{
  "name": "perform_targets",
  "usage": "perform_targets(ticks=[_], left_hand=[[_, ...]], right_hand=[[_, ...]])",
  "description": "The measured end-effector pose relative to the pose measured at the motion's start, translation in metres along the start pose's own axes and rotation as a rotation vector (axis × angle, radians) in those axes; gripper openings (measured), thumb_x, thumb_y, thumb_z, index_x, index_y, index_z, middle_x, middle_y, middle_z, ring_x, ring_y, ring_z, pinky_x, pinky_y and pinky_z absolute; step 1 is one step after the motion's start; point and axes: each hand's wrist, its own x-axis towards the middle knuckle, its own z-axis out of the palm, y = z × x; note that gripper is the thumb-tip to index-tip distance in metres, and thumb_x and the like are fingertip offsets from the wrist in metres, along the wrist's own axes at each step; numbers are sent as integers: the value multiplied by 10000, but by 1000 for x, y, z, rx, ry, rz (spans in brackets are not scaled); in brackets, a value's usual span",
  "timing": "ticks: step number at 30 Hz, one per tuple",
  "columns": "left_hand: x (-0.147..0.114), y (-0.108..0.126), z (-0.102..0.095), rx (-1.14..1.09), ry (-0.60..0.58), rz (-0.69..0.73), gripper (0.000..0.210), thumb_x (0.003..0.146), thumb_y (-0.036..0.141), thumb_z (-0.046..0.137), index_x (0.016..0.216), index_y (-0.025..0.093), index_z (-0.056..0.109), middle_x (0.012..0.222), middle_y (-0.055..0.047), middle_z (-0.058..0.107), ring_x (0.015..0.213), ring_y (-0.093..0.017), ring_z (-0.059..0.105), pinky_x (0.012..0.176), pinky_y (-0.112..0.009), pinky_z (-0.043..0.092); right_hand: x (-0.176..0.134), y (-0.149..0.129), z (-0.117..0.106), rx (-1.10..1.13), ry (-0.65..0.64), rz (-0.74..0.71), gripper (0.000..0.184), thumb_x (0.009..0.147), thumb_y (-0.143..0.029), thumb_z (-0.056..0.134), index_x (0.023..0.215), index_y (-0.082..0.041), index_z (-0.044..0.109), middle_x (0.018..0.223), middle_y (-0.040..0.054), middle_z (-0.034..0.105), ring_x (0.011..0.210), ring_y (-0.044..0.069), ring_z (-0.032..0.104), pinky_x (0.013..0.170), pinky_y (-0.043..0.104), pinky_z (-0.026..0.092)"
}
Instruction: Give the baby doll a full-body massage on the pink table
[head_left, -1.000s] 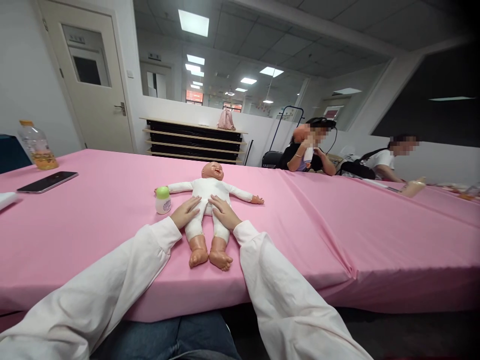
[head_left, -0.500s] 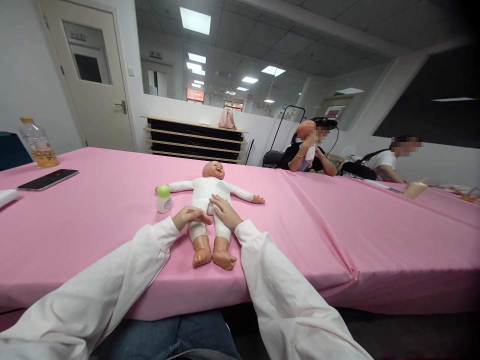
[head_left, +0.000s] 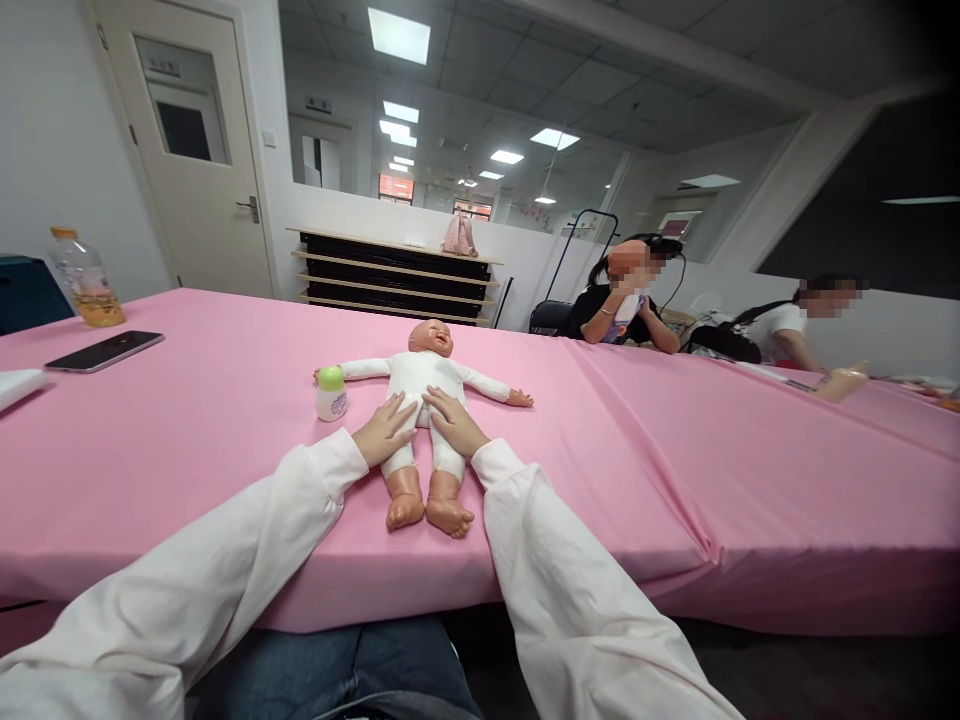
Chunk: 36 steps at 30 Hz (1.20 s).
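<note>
One left hand (head_left: 384, 432) and one right hand (head_left: 459, 426) lie flat, fingers slightly parted, on the lower body of the doll (head_left: 424, 374) — its long axis runs near to far beneath them on the pink table (head_left: 600, 460), head far, feet near — neither hand clearly nearer

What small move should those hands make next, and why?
Perhaps a light slide toward the feet of the doll: the left hand and right hand lie palm-down on it, one on each side, gripping nothing, and its feet are uncovered.
</note>
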Motion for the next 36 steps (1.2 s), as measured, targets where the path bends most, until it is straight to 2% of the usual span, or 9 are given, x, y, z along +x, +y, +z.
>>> perform_targets(ticks=[2,6,15,20,23,25,29,32,36], left_hand=[[-5,10,-4,29,-103,82,540,813,521,448,1239,200,532,1481,-87,182,1368,-310,49,1092,-515,63],[-8,25,-12,-122,-253,171,389,849,466,407,869,220,707,1198,-59,592,1321,-269,278,1078,-544,-10],[-5,25,-3,-251,-76,81,277,797,380,479,747,185,670,829,5,702,957,-180,603,1104,-472,59],[-4,27,-3,-314,-34,50,299,782,386,468,703,176,665,747,11,696,817,-169,619,1114,-423,81],[-4,29,-3,-343,-22,30,304,766,397,475,675,175,661,736,8,692,806,-175,618,1117,-408,75],[-4,30,-3,-351,-26,21,305,763,399,475,672,174,660,744,7,692,805,-177,619,1118,-404,66],[-5,31,-4,-346,-37,20,301,763,400,478,674,174,657,737,9,693,800,-176,619,1116,-411,67],[-5,31,-5,-325,-45,24,288,766,389,482,693,173,658,750,10,696,813,-177,614,1113,-429,78],[-4,28,-5,-298,-52,43,280,779,368,474,710,172,661,795,5,700,833,-175,613,1111,-436,96]], right_hand=[[0,1,0,15,6,-1,448,856,-256,378,1298,-209,442,1430,80,330,1349,216,231,1086,514,177],[2,4,2,35,9,13,451,856,-261,384,1300,-203,441,1431,83,326,1351,214,225,1094,503,161],[-33,-7,-2,15,-106,1,585,838,-473,457,1364,-244,345,1510,41,22,1383,244,-36,1110,498,43],[-78,-38,-19,70,-301,-9,588,858,-535,387,1375,-264,318,1502,36,88,1377,242,-70,1096,531,2],[-91,-54,-35,133,-390,-9,616,816,-539,476,1354,-262,360,1490,44,146,1379,266,19,1100,527,81],[-90,-62,-44,185,-407,-15,532,812,-513,504,1277,-255,482,1420,60,347,1346,275,225,1091,500,195],[-68,-63,-51,196,-105,-31,368,864,-441,446,1120,-241,621,1099,58,652,1084,231,570,996,434,395],[-46,-48,-40,75,75,-75,438,854,-435,462,1233,-226,531,1334,80,471,1254,236,412,1078,450,276],[-37,-22,-17,53,-66,-6,505,864,-491,403,1302,-243,451,1482,47,193,1377,226,124,1122,471,124]])
